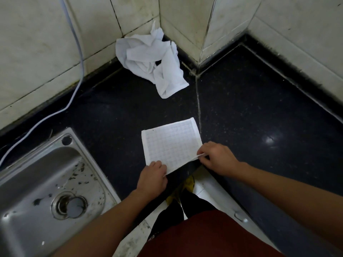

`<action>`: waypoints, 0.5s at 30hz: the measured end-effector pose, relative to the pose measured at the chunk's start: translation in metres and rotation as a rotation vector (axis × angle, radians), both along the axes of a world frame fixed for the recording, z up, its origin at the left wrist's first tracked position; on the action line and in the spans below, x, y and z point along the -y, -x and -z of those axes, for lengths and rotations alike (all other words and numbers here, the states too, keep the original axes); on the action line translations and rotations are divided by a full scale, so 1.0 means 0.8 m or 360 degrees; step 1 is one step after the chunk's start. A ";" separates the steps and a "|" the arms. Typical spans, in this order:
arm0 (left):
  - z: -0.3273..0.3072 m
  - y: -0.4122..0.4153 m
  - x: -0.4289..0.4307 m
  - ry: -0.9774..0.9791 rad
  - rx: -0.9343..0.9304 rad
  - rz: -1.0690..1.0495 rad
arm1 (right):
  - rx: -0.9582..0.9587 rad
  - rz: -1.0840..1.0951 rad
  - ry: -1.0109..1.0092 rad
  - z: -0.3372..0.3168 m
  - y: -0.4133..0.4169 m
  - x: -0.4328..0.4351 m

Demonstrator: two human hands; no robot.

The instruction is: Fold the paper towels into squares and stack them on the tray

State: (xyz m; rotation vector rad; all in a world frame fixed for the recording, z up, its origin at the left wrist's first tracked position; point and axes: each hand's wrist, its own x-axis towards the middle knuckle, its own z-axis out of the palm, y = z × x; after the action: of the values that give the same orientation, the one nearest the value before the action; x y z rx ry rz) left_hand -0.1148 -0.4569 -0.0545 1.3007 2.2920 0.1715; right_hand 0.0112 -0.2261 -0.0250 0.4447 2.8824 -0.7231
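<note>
A white paper towel [171, 143] with an embossed grid lies flat on the black counter [250, 112], near its front edge. My left hand [153, 178] pinches the towel's near left corner. My right hand [216, 157] pinches the near right corner, which is lifted a little off the counter. A crumpled heap of white paper towels [150, 60] sits in the far corner against the tiled wall. No tray is in view.
A steel sink [42, 182] with a drain is set in the counter at the left. A pale cable [78, 58] runs down the left wall onto the counter. Tiled walls close off the back. A cabinet door with a handle [240, 217] lies below the counter edge.
</note>
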 end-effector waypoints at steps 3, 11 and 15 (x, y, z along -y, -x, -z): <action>-0.013 0.038 0.002 -0.0124 0.0224 -0.0331 | 0.0174 0.0238 0.0193 -0.003 0.026 -0.024; -0.023 0.149 -0.042 -0.0282 0.0298 -0.0976 | 0.0210 0.0814 0.0341 0.020 0.122 -0.057; -0.008 0.165 -0.056 -0.0157 0.0359 -0.1106 | 0.0307 0.0885 0.0282 0.034 0.143 -0.063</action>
State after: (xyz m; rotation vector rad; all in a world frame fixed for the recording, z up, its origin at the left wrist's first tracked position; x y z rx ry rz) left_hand -0.2471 -0.4122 -0.0484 0.4409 2.4569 0.6330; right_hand -0.1029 -0.1754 -0.0520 1.2377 2.4915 -0.9356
